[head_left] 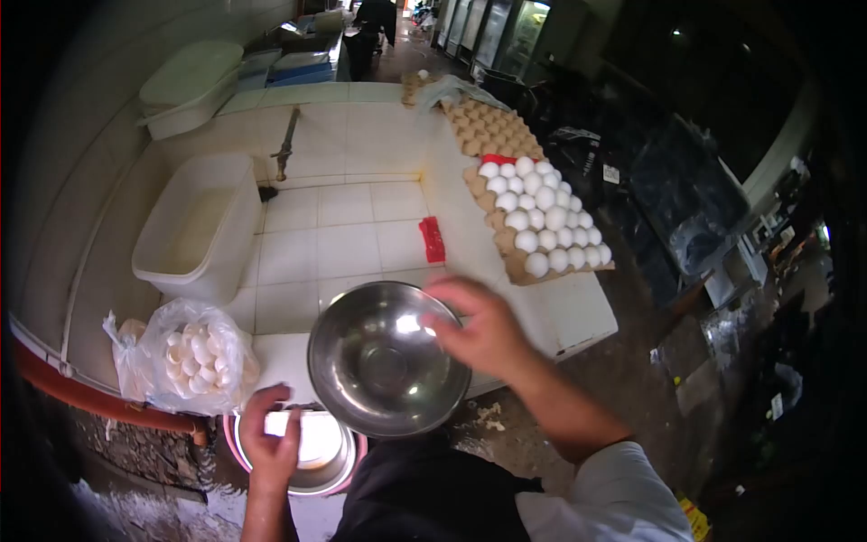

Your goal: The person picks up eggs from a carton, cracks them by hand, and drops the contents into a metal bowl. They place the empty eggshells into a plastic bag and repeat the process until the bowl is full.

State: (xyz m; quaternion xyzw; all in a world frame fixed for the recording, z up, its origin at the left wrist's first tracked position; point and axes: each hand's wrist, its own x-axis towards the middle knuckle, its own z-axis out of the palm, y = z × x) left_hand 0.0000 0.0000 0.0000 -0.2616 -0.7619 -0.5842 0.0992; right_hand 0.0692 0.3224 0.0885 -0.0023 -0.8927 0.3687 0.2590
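Note:
A shiny stainless steel bowl [366, 375] sits at the front ledge of the tiled sink, its hollow facing up at me. My right hand [483, 330] overlaps the bowl's right rim, thumb over the inside and fingers spread apart. To the bowl's left, my left hand [271, 438] is open, with a gap between thumb and forefinger. Beneath it lies a pink-rimmed metal basin [339, 474] with a bright white area inside. Beside that hand, a clear plastic bag [239, 366] of eggshells [194, 357] rests on the ledge.
White eggs [542, 217] fill a cardboard tray on the right ledge, with an egg-free tray [488, 126] behind. A white plastic tub [194, 226] stands in the sink's left side, near a tap [287, 144]. Red packaging [433, 239] lies on the tiles [348, 248].

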